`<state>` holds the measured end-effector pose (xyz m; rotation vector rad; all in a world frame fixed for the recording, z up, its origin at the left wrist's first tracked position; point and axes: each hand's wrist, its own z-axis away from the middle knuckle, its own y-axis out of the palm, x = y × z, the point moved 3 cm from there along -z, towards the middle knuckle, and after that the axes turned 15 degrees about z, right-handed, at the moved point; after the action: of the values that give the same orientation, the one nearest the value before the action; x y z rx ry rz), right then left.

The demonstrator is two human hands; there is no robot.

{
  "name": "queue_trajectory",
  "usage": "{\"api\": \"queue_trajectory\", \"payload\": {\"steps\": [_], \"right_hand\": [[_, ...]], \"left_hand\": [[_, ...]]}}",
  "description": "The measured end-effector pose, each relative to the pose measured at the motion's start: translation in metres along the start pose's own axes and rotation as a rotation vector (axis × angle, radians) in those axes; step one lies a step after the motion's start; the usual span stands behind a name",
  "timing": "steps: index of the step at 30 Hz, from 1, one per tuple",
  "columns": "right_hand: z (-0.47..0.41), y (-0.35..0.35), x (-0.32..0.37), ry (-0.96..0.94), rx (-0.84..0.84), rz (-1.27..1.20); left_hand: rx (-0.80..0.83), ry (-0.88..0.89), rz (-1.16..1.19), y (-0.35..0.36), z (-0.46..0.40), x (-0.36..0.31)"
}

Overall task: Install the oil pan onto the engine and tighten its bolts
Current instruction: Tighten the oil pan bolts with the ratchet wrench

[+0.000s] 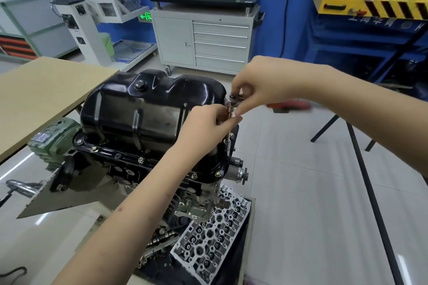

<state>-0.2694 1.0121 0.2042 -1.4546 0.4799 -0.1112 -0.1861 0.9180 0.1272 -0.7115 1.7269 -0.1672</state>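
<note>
Steel ratchet extension [228,136] upright over right-flange bolt of glossy black oil pan [148,109]; left hand [206,122] pinching shaft, right hand [257,90] gripping ratchet head above

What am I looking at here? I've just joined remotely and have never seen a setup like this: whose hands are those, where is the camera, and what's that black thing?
There is one picture, from a camera worn on a person's head, looking forward and down. No robot: both bare hands are the person's. The glossy black metal oil pan sits on an upturned engine block, with small bolts along its rim. The right hand holds the head of a red-handled ratchet wrench; the left hand pinches its thin steel extension bar, which points down at the pan's rim. Below lies a silver cylinder head. Behind stands a grey drawer cabinet.
</note>
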Motion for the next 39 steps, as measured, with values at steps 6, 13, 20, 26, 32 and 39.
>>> {"api": "queue_trajectory", "payload": {"steps": [6,13,20,26,32,39], "right_hand": [[0.0,0.004,0.0,0.014,0.01,0.06],[0.002,0.001,-0.005,-0.114,0.024,-0.02],[-0.004,0.012,-0.004,0.072,0.032,-0.011],[-0.001,0.003,-0.009,-0.101,0.012,-0.108],[-0.003,-0.001,-0.006,-0.039,-0.035,-0.018],[-0.005,0.008,0.0,0.041,0.002,-0.029]], "left_hand": [[0.0,0.027,-0.021,0.004,-0.007,-0.001],[0.121,0.023,-0.008,0.004,-0.01,0.002],[0.056,0.003,0.005,0.003,-0.015,0.003],[0.082,0.04,0.007,0.005,-0.013,0.004],[0.104,0.015,0.087,0.002,-0.013,0.01],[0.077,-0.063,0.186,0.001,-0.016,0.012]]}}
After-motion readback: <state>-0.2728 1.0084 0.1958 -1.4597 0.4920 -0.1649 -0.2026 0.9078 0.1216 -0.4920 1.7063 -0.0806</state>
